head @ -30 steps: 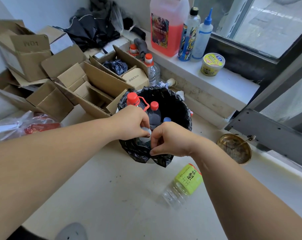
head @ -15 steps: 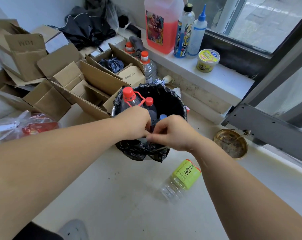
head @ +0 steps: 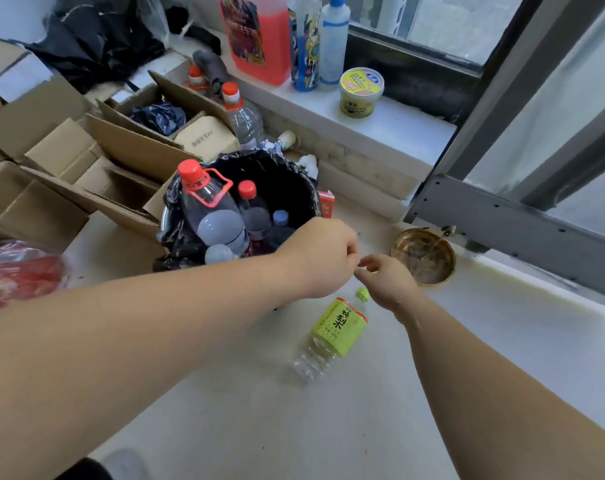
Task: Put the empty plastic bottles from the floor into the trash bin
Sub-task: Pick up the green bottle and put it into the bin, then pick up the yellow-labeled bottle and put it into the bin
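Observation:
The trash bin (head: 294, 181), lined with a black bag, holds several clear bottles; the tallest (head: 209, 206) has a red cap and red carry handle. An empty bottle with a green label (head: 332, 332) lies on its side on the pale floor, just in front of the bin. My left hand (head: 323, 256) hovers over the bin's near right edge, fingers curled shut with nothing seen in them. My right hand (head: 385, 280) is beside it, right above the lying bottle's green cap, fingers loosely apart and holding nothing.
Open cardboard boxes (head: 96, 157) crowd the floor left of the bin, with a capped bottle (head: 243, 116) behind. A brass bowl (head: 424, 256) sits to the right by the window frame. The sill (head: 391, 126) carries a red jug, spray bottles and a yellow cup. A red bag (head: 17, 271) lies at left.
Both hands have left the bin's near rim and moved right and toward me, now apart. The small thing they pinched together is gone from view. The view has tilted down.

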